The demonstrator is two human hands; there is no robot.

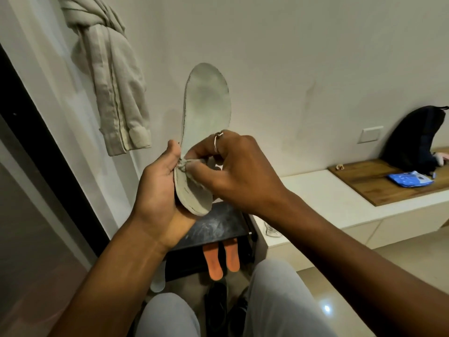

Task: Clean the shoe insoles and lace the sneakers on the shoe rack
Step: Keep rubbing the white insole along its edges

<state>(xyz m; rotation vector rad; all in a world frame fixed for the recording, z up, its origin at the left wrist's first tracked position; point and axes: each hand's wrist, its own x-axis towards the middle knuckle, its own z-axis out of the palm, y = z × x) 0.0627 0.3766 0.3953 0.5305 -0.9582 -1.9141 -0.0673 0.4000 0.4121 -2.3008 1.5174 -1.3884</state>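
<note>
A pale grey insole (206,108) stands upright in front of the wall, toe end up. My left hand (158,186) grips its heel end from the left, thumb along the edge. My right hand (233,166) pinches a small crumpled wipe (188,166) against the lower part of the insole. Below, a black shoe rack (218,227) carries two orange insoles (221,259) leaning on its lower shelf. A whitish insole (159,280) leans at the rack's left side. Dark shoes (218,305) sit between my knees, mostly hidden.
A beige cloth (116,76) hangs on the wall at upper left. A white bench (340,205) runs along the right, with a wooden board (379,181), a blue packet (410,178) and a dark bag (415,139). A white lace (271,229) lies on the bench's near corner.
</note>
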